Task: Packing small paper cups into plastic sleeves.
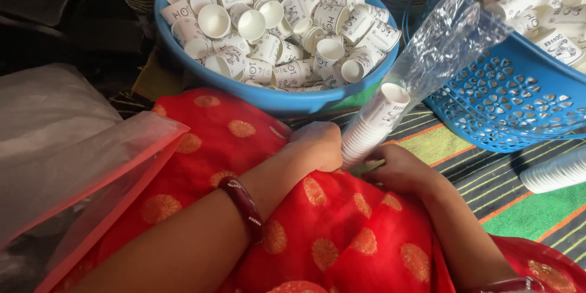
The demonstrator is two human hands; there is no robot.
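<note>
Stacked cups point(373, 127) in a clear sleeve point(442, 46) leaned far-right, both hands' fingers gripping the near end. Left hand point(317, 146), right hand point(400, 168). A loose grip could spill them.

Stack of white paper cups point(372, 127) nested tight, tilted up to the right, open mouth of top cup showing; sits inside clear crinkled plastic sleeve point(442, 46) that runs past the stack toward upper right, its free end empty; stack's lower end rests on red cloth lap.

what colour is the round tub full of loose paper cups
The round plastic tub is blue, its small paper cups white; the head view shows it.
</note>
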